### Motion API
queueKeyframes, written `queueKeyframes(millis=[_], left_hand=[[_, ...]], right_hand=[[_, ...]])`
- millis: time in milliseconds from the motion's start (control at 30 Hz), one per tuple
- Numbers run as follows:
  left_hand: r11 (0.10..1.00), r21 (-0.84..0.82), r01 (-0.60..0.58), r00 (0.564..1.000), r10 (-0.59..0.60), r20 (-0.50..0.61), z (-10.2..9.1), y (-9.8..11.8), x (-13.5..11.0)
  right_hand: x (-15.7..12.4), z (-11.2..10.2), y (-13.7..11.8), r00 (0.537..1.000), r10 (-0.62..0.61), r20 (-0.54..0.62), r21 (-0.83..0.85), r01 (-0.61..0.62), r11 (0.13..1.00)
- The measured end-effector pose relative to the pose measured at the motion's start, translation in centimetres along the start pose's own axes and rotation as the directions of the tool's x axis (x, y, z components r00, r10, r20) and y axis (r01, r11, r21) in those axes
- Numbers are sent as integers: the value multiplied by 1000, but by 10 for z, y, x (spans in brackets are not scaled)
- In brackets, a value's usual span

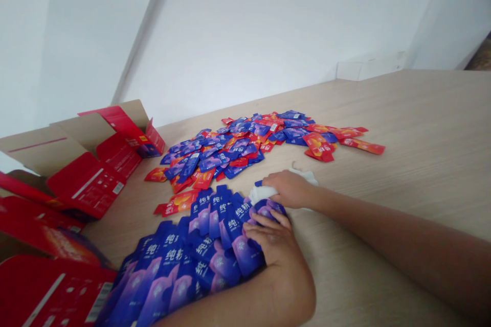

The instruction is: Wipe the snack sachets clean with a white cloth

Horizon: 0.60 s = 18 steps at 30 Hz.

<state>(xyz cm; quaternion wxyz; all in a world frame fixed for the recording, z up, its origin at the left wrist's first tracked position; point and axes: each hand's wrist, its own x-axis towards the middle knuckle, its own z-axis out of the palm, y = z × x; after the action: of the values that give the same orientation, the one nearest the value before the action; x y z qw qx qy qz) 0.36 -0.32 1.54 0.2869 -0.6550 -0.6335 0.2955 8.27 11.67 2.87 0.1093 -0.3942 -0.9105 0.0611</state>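
A white cloth or tissue [264, 193] is bunched under the fingers of my right hand [288, 190], which is closed on it. The cloth presses at the upper right end of the overlapping rows of blue-purple pouches [169, 250]. My left hand [270, 232] lies across the pouches at that same end, just below the cloth. Its fingers are stretched out over the pouch fronts, and the palm side is hidden. A small blue pouch tip [258, 183] shows beside the cloth.
Behind the rows lies a loose heap of blue and red-orange sachets [233, 145], with several red ones trailing right. Opened red cardboard boxes [86, 184] stand along the left. A low white box [370, 67] sits against the wall at the back of the wooden table [414, 163].
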Motion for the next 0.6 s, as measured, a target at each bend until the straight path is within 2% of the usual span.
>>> queueKeyframes(millis=[133,233,367,433,600], left_hand=[[1000,-11,9,1000,-9,-13,1,2,0],[997,-76,9,1000,-10,-17,0,1,0],[985,-171,23,1000,-26,-16,-2,-1,-1],[988,-150,19,1000,-22,-19,-2,-2,-1],[998,-54,20,1000,-20,1,-1,-1,0]], right_hand=[[-1,-4,8,999,38,-34,-18,-39,999],[-4,-9,2,995,-39,-89,23,41,999],[-5,-7,-8,989,-149,-18,80,150,985],[-3,-3,-7,993,-119,2,67,119,991],[0,0,12,997,75,-15,-20,-75,997]])
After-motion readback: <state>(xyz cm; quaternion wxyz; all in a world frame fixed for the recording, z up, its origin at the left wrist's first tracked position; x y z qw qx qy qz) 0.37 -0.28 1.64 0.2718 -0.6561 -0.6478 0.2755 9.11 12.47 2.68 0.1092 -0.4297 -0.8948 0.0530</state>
